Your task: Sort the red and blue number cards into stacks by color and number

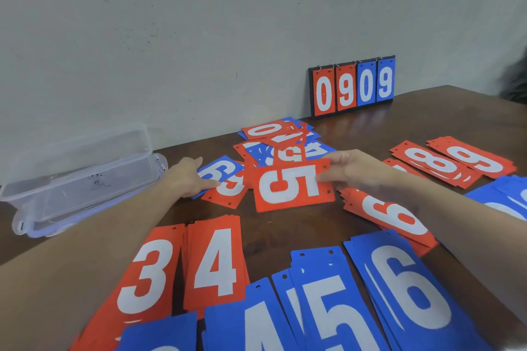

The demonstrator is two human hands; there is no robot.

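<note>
Right hand (pixel 349 169): reaches in from the right; thumb and fingers pinch the right edge of a red 5 card (pixel 293 188), held sideways just above the table
Left hand (pixel 189 178): reaches in from the left; fingers straight and together, tips pressing on a blue card (pixel 218 169) that overlaps a red card (pixel 228 192); both show curved digits, which ones cannot be told for sure
Unsorted pile (pixel 281 139): mixed red and blue cards in a loose heap, behind the held 5 and near the wall
Red 3 stack (pixel 145 276): near edge, left of centre, upright to the viewer
Red 4 stack (pixel 215 262): just beside the red 3 stack, on its right
Blue 4 stack (pixel 251 319): bottom edge, overlapping the foot of the red 4 stack
Blue 5 stack (pixel 328 305): right of the blue 4 stack, cards fanned
Blue 6 stack (pixel 407 288): right of the blue 5 stack, angled
Red 6 stack (pixel 390 215): under the right forearm, behind the blue 6 stack
Red 8 stack (pixel 433 164): far right, lying sideways
Red 9 stack (pixel 476 161): just beside the red 8 stack, further right
Scoreboard (pixel 352 85): stands against the wall, reads 0 9 in red and 0 9 in blue
Plastic container (pixel 77 168): clear, far left of the table
Table (pixel 285 232): dark brown wood
</note>
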